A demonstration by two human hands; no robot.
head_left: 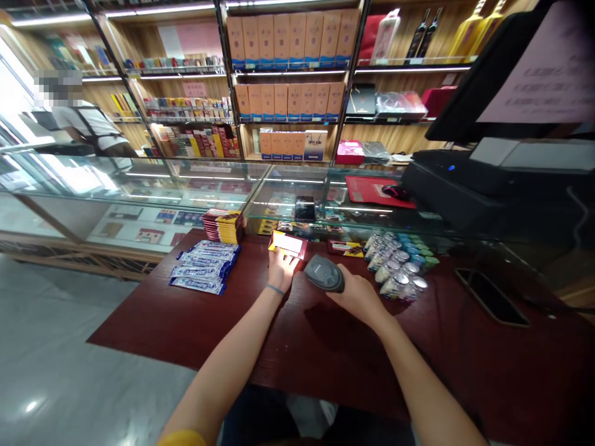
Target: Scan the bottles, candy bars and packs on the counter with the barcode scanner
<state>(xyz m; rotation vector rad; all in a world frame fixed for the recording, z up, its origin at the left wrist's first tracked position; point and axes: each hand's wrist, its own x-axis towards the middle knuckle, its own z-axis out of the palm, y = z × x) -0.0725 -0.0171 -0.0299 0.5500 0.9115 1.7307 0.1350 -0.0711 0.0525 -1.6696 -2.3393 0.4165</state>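
Note:
Just left of centre, my left hand [281, 269] grips a small maroon and yellow packet [288, 244], whose face is lit brightly by white light. My right hand [353, 290] is wrapped round a dark grey barcode scanner [324, 273], its head pointing towards the packet. A neat stack of similar maroon and yellow packets [222, 227] stands at the far left of the table. Nearer than the stack lie several blue and white long sachets [204, 267]. Another packet [344, 248] lies flat beyond the scanner.
Small lidded jars [395, 282] stand in rows at the right. A phone [491, 297] lies beyond them on the dark red table [297, 347]. Glass display counters [186, 186] run behind, with a monitor [506, 74] at the right. A person [93, 124] stands at the back left.

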